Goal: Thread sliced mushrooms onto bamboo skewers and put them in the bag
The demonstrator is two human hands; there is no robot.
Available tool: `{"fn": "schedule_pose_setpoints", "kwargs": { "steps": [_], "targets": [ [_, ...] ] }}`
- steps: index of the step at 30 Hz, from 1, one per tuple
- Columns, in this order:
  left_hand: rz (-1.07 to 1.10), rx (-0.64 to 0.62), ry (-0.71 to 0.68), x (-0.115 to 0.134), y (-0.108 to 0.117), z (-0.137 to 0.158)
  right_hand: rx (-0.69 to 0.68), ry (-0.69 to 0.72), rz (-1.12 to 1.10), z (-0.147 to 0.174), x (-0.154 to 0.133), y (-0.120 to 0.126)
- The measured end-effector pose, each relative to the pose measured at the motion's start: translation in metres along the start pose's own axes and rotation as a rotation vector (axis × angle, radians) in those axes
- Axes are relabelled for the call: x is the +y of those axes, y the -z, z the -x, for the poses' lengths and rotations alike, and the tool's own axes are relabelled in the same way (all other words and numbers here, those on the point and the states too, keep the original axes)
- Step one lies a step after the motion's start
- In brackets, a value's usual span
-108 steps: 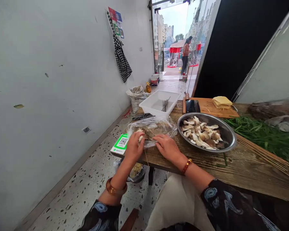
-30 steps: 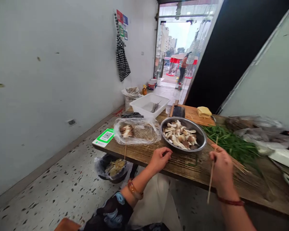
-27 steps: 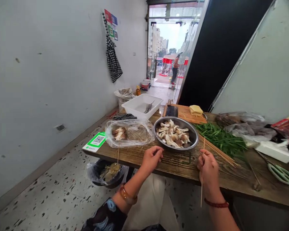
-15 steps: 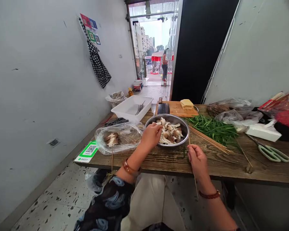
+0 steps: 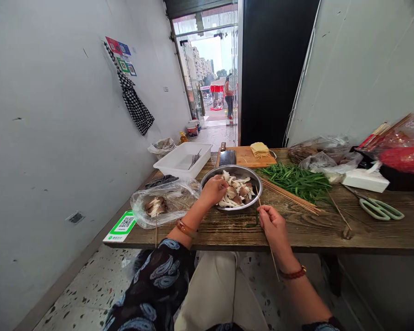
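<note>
My left hand point(image 5: 213, 189) reaches over the left rim of a metal bowl point(image 5: 232, 209), its curled fingertips closed on a mushroom piece point(image 5: 231, 192) in the pile. The piece itself is partly hidden by the fingers. Torn mushrooms point(image 5: 243, 191), white with brown caps, fill much of the bowl. To the right of the bowl, my right hand point(image 5: 272, 225) pinches a thin bamboo skewer point(image 5: 273, 262). Its upper end rises by the bowl's right rim, and its lower end points down past the table edge. No mushroom shows on that skewer.
Left of the bowl lies a plastic bag point(image 5: 182, 197) with a mushroom clump point(image 5: 156, 207). Behind it stands a white tub point(image 5: 184, 161). A cleaver point(image 5: 227, 158) rests on a cutting board point(image 5: 248, 158). Rightward are loose skewers point(image 5: 290, 196), green leaves point(image 5: 296, 181) and scissors point(image 5: 381, 209).
The view has shifted slightly. My left fingers have gone a little deeper into the mushrooms. My right hand still grips the skewer beside the bowl.
</note>
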State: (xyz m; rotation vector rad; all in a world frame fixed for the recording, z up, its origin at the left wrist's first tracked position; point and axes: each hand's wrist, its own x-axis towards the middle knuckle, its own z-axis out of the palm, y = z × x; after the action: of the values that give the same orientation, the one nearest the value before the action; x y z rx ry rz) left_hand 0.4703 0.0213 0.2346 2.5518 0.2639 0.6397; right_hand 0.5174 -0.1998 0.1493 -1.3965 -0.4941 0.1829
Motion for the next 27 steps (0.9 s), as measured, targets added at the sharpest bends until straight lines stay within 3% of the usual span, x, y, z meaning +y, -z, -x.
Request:
{"fn": "schedule_pose_setpoints", "kwargs": {
  "steps": [4,9,12,18,27],
  "targets": [
    [0.172,0.054,0.09,0.011,0.006,0.014,0.01,0.009,-0.006,-0.001,-0.003,0.0],
    [0.842,0.153,0.349,0.031,0.011,0.049,-0.009,0.013,0.0,0.018,-0.011,-0.002],
    [1.014,0.168,0.418,0.042,0.013,0.072,-0.133,0.043,0.108,0.049,-0.025,-0.008],
    [1.002,0.2,0.454,0.055,0.013,0.11,-0.317,0.204,0.263,0.095,-0.042,-0.022],
    [0.878,0.217,0.387,0.057,0.017,0.136,-0.39,0.218,0.352,0.1,-0.042,-0.023]
  ]
}}
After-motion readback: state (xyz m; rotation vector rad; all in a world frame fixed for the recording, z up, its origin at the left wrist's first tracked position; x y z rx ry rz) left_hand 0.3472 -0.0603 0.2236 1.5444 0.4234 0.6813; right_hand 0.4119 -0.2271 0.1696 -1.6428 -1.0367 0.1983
